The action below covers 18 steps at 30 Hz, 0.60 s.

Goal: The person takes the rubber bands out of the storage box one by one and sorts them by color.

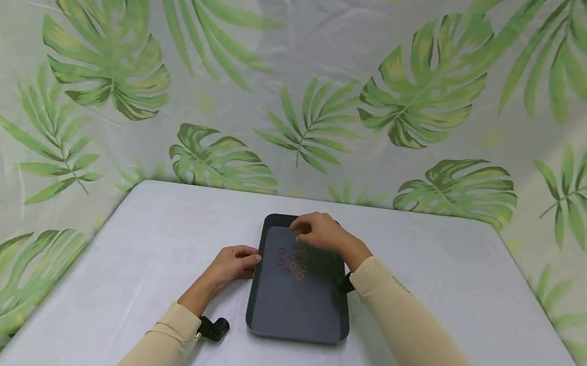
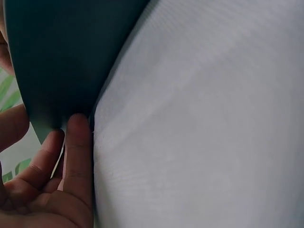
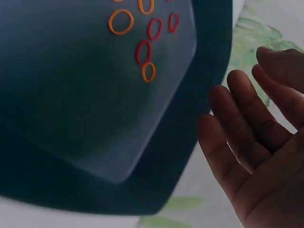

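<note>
Far L: leaf-print cloth [image 1: 108, 50] hangs behind the bench [image 1: 99, 294], which has a white cover. Next, tan L sleeve [image 1: 164, 342] w/ a blk wrist device [image 1: 219, 329] at the cuff. L hand [image 1: 229, 269] is at the tray's L side; its grip has fingers fairly straight, tips on the outer wall, thumb set apart from them.

Ctr: dk gray tray [image 1: 298, 317], flat on the bench, long side running near-to-far. Inside, on the floor of it, thin red & orange loops [image 1: 293, 258] lie loosely grouped, L of mid & toward the far half; R wrist view shows one red & one orange overlapping.

R hand [image 1: 320, 232] is above the tray's far end, near the loops. Its grip: fingers loosely bent & spread, thumb tip close to index w/ a small gap. Far R: other tan sleeve [image 1: 417, 333], crossing the bench.
</note>
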Each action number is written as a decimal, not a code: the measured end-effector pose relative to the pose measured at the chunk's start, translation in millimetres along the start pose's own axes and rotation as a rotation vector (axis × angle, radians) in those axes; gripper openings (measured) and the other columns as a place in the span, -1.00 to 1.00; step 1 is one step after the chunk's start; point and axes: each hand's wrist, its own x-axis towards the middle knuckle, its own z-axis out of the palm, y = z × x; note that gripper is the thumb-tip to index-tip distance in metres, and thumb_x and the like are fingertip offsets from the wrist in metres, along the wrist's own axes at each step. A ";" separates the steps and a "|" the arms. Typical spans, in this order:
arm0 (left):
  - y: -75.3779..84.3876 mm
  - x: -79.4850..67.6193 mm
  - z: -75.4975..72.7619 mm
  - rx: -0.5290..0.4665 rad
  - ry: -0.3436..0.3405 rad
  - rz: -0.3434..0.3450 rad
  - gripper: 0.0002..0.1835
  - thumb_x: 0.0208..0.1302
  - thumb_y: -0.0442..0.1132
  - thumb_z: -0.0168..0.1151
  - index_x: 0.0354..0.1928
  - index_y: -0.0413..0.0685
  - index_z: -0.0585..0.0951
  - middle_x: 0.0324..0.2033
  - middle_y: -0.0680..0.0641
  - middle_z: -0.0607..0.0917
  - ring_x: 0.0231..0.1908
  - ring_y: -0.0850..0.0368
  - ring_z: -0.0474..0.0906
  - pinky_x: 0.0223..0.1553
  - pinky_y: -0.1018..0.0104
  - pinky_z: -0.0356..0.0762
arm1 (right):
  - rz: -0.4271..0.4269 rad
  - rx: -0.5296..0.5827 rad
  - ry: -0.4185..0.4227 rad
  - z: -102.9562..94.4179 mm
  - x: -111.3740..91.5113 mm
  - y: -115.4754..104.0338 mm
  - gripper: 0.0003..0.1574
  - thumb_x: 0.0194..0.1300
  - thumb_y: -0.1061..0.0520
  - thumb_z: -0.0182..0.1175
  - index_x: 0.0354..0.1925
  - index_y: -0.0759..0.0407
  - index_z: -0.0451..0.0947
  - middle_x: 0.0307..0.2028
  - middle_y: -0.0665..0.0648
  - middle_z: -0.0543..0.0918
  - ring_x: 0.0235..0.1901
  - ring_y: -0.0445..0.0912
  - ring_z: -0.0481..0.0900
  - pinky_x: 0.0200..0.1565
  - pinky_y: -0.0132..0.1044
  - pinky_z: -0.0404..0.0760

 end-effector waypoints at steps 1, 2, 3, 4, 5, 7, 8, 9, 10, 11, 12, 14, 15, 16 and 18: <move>-0.3 0.1 -0.2 -0.001 -0.002 0.000 -0.66 0.33 -0.27 0.25 0.08 -0.32 0.62 -0.10 -0.22 0.71 -0.33 0.19 0.69 -0.16 0.24 0.75 | 0.006 0.011 -0.003 2.0 1.3 0.5 -0.60 0.38 0.19 0.18 0.16 0.24 0.58 0.04 0.28 0.68 0.01 0.07 0.65 0.01 -0.09 0.66; -0.2 0.1 -0.3 -0.004 -0.005 -0.004 -0.66 0.33 -0.27 0.26 0.07 -0.32 0.62 -0.11 -0.21 0.71 -0.33 0.19 0.69 -0.16 0.25 0.75 | 0.013 0.022 -0.004 3.8 2.3 1.1 -0.60 0.38 0.19 0.18 0.16 0.25 0.58 0.04 0.29 0.68 0.01 0.07 0.65 0.02 -0.08 0.66; -0.4 0.1 -0.4 -0.003 -0.010 -0.005 -0.66 0.33 -0.27 0.25 0.07 -0.32 0.62 -0.11 -0.20 0.71 -0.33 0.20 0.68 -0.16 0.25 0.74 | 0.021 0.035 -0.004 5.4 3.1 1.8 -0.59 0.38 0.19 0.19 0.16 0.26 0.58 0.05 0.29 0.68 0.02 0.08 0.64 0.03 -0.08 0.66; -0.5 0.2 -0.6 -0.005 -0.014 -0.006 -0.66 0.33 -0.28 0.25 0.07 -0.32 0.62 -0.12 -0.20 0.71 -0.33 0.20 0.68 -0.16 0.26 0.74 | 0.028 0.044 -0.001 6.8 3.6 2.4 -0.59 0.38 0.19 0.19 0.16 0.26 0.58 0.06 0.29 0.68 0.03 0.08 0.64 0.03 -0.08 0.66; -0.5 0.2 -0.8 -0.005 -0.018 -0.008 -0.66 0.33 -0.28 0.25 0.07 -0.33 0.62 -0.13 -0.19 0.71 -0.34 0.21 0.68 -0.16 0.26 0.74 | 0.039 0.054 0.001 8.3 4.3 2.9 -0.59 0.39 0.19 0.19 0.16 0.26 0.58 0.07 0.28 0.68 0.03 0.07 0.64 0.04 -0.09 0.66; -0.4 0.5 -1.3 -0.011 -0.027 -0.013 -0.66 0.33 -0.28 0.25 0.07 -0.33 0.61 -0.14 -0.18 0.71 -0.34 0.21 0.68 -0.16 0.27 0.74 | 0.056 0.058 0.009 10.8 5.0 3.5 -0.60 0.39 0.20 0.20 0.16 0.26 0.58 0.07 0.27 0.68 0.03 0.07 0.65 0.04 -0.08 0.66; -0.1 0.6 -1.7 -0.012 -0.031 -0.014 -0.66 0.33 -0.27 0.25 0.08 -0.33 0.61 -0.13 -0.17 0.71 -0.33 0.21 0.68 -0.16 0.27 0.74 | 0.063 0.055 0.014 12.2 5.9 3.8 -0.61 0.39 0.20 0.20 0.15 0.25 0.59 0.07 0.26 0.69 0.02 0.07 0.65 0.03 -0.08 0.66; 0.3 0.7 -2.3 -0.013 -0.032 -0.014 -0.66 0.33 -0.27 0.25 0.08 -0.33 0.61 -0.13 -0.17 0.71 -0.33 0.22 0.68 -0.15 0.27 0.74 | 0.071 0.052 0.018 13.9 6.9 3.9 -0.62 0.39 0.20 0.21 0.15 0.24 0.59 0.06 0.25 0.69 0.02 0.06 0.66 0.03 -0.08 0.67; 0.5 1.0 -2.8 -0.013 -0.032 -0.014 -0.66 0.33 -0.27 0.25 0.08 -0.33 0.61 -0.13 -0.17 0.71 -0.32 0.22 0.68 -0.14 0.27 0.74 | 0.074 0.046 0.020 15.7 7.9 4.2 -0.63 0.39 0.20 0.21 0.14 0.23 0.60 0.06 0.24 0.69 0.01 0.06 0.66 0.02 -0.08 0.67; 0.7 1.2 -3.5 -0.011 -0.030 -0.013 -0.66 0.33 -0.27 0.26 0.07 -0.33 0.61 -0.13 -0.17 0.71 -0.31 0.22 0.67 -0.14 0.27 0.74 | 0.071 0.039 0.021 17.7 9.3 4.2 -0.64 0.38 0.20 0.21 0.12 0.23 0.61 0.05 0.23 0.70 0.00 0.06 0.66 0.01 -0.08 0.67; 0.6 1.4 -4.1 -0.009 -0.028 -0.013 -0.66 0.33 -0.27 0.26 0.07 -0.32 0.61 -0.12 -0.17 0.70 -0.30 0.22 0.67 -0.13 0.27 0.74 | 0.070 0.025 0.021 19.6 10.5 4.2 -0.65 0.38 0.19 0.22 0.11 0.22 0.62 0.04 0.23 0.70 0.01 0.06 0.66 0.02 -0.07 0.67; 0.2 1.8 -5.3 0.002 -0.025 -0.010 -0.66 0.33 -0.26 0.26 0.06 -0.32 0.61 -0.11 -0.17 0.70 -0.29 0.22 0.67 -0.12 0.27 0.74 | 0.072 0.005 0.019 24.1 13.5 5.0 -0.67 0.38 0.17 0.23 0.08 0.19 0.65 0.02 0.21 0.70 0.01 0.05 0.65 0.02 -0.07 0.66; -0.3 2.2 -5.5 0.004 -0.025 -0.010 -0.66 0.33 -0.26 0.26 0.06 -0.32 0.62 -0.11 -0.18 0.70 -0.28 0.21 0.67 -0.11 0.26 0.73 | 0.075 -0.008 0.018 26.1 14.5 5.5 -0.68 0.37 0.17 0.23 0.06 0.17 0.66 0.01 0.20 0.69 0.01 0.05 0.64 0.04 -0.07 0.66; -0.8 2.5 -5.6 0.007 -0.028 -0.010 -0.66 0.33 -0.26 0.26 0.06 -0.32 0.62 -0.10 -0.18 0.70 -0.28 0.21 0.67 -0.10 0.26 0.73 | 0.079 -0.022 0.018 27.9 15.4 6.2 -0.70 0.37 0.16 0.24 0.05 0.16 0.67 0.00 0.18 0.69 0.01 0.04 0.64 0.04 -0.08 0.65; -1.7 2.9 -5.4 0.006 -0.038 -0.012 -0.66 0.33 -0.25 0.26 0.06 -0.32 0.62 -0.09 -0.18 0.70 -0.27 0.21 0.67 -0.08 0.25 0.73 | 0.099 -0.037 0.020 31.3 16.9 8.3 -0.72 0.36 0.14 0.25 0.02 0.12 0.69 -0.02 0.15 0.68 -0.01 0.02 0.63 0.05 -0.08 0.65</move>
